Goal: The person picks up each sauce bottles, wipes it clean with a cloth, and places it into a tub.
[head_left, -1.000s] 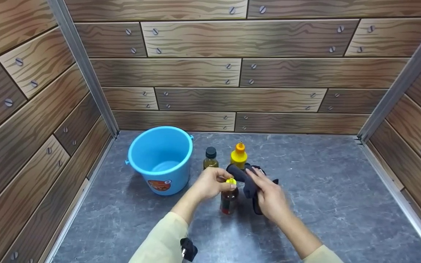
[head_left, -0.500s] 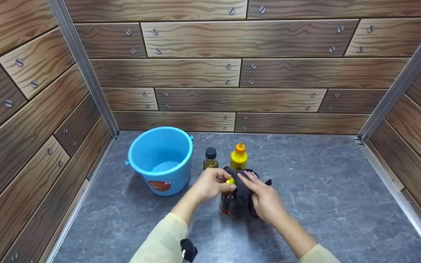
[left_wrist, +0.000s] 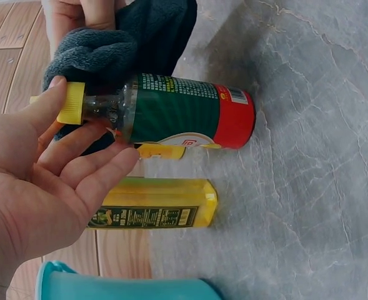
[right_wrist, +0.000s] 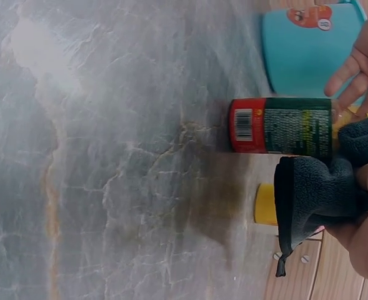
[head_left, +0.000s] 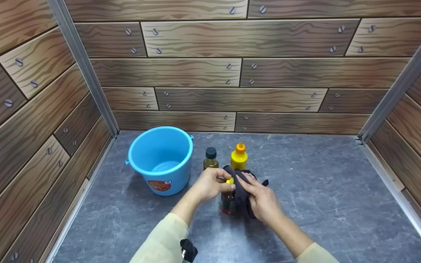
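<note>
- A blue bucket [head_left: 160,157] stands at the left of the grey bench [head_left: 323,190].
- The left hand [head_left: 210,183] pinches the yellow cap [left_wrist: 71,103] of a dark sauce bottle [head_left: 228,199] standing upright mid-bench.
- Behind it stand a black-capped bottle [head_left: 210,157] and a yellow bottle [head_left: 238,156].
- The right hand [head_left: 261,199], its grip closed around a dark cloth [head_left: 240,184], presses it against the sauce bottle's right side.

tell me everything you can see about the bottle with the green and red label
The sauce bottle stands upright on the grey marbled table, in front of two other bottles. It is small and clear, holds dark liquid, and has a yellow cap and a green label with a red band at the base. The left hand holds its neck and cap; the right hand presses a dark grey cloth against its side.
</note>
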The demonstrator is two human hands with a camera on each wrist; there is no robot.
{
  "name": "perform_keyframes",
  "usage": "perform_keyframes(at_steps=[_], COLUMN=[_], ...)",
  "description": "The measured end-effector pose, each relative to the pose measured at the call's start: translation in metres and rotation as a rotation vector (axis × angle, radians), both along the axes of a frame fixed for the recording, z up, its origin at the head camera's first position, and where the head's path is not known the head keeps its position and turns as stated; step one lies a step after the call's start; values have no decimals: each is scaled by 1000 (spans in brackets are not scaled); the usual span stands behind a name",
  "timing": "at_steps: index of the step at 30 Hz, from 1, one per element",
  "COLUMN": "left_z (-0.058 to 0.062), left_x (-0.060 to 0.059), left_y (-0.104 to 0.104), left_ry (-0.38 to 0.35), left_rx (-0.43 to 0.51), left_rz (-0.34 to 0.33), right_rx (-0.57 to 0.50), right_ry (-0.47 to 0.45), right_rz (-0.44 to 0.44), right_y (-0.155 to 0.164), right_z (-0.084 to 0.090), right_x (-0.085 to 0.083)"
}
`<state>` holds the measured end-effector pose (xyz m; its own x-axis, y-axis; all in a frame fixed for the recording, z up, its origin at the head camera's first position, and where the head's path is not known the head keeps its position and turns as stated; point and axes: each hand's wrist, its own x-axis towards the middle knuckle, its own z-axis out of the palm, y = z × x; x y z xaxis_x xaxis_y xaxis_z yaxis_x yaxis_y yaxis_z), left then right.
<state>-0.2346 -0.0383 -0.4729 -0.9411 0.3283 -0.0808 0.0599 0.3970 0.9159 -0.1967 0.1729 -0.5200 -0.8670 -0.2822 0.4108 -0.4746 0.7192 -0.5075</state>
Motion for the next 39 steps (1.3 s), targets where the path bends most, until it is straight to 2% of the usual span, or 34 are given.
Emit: perform_keyframes(at_steps=[12,23,31,39], left_z=[0,-3,-4,-3], left_x=[0,0,-1,-1], left_y=[2,2,2,2], left_ry=[0,8,5,12], left_rx=[33,66,50,28], left_rz=[-7,-7,-1,-2], right_rx=[32,37,57,47], right_ry=[-36,-26,-68,-64], right_rz=[-5,-8,-28,-27], right_y=[1,-1,-1,-1], right_z=[-13,-18,-22,-25], right_x=[0,-1,-2,-4])
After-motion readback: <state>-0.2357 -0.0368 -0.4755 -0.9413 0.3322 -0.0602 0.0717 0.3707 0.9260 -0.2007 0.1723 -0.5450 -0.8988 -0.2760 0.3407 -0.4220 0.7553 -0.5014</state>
